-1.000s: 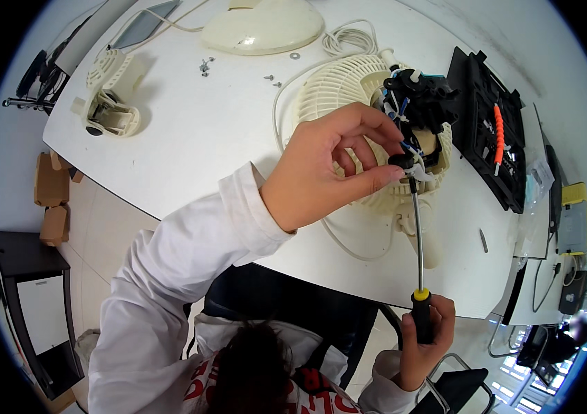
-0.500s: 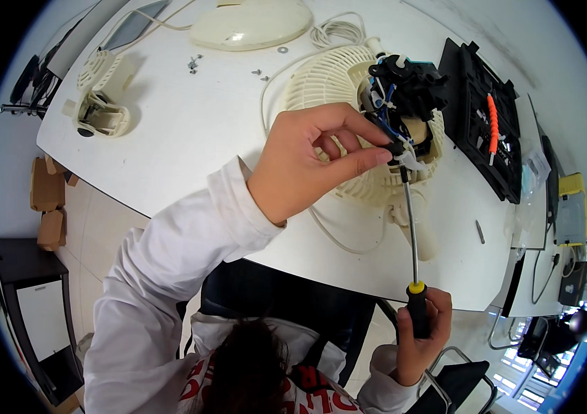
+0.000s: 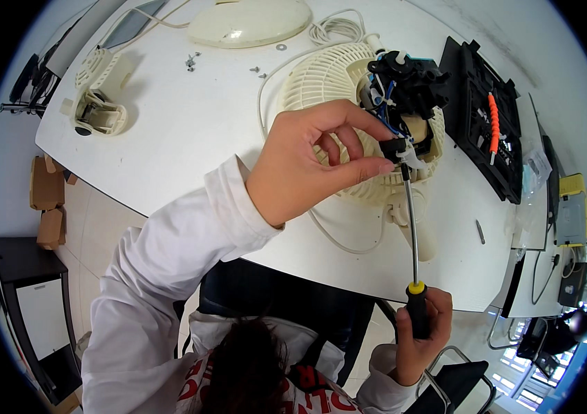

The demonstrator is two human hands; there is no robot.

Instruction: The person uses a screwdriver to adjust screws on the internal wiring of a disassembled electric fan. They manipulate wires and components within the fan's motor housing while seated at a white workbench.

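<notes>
Thumb and fingers of my left hand point(image 3: 307, 155) pinch a small black block-like part point(image 3: 391, 148) with thin wires at it. Above it is a black motor assembly point(image 3: 411, 86) with blue and white wires, resting at a cream fan grille point(image 3: 311, 79). My right hand point(image 3: 426, 341), low at the right, is closed around the black-and-yellow handle of a long screwdriver point(image 3: 413, 234). The screwdriver points away from me, its tip at the black part beside a piece of white plastic point(image 3: 414, 160). Where exactly the tip sits is too small to tell.
A black tool case point(image 3: 476, 117) with an orange flexible shaft point(image 3: 494, 124) lies at the right. A cream base point(image 3: 248, 27), coiled cable point(image 3: 335, 31) and loose screws point(image 3: 190, 62) are at the back. A cream housing point(image 3: 100, 96) stands far left; a small grey bit point(image 3: 480, 232) lies right.
My left fingertips have shifted slightly, and more of the black part shows between them. The screwdriver and my right hand have hardly moved.
</notes>
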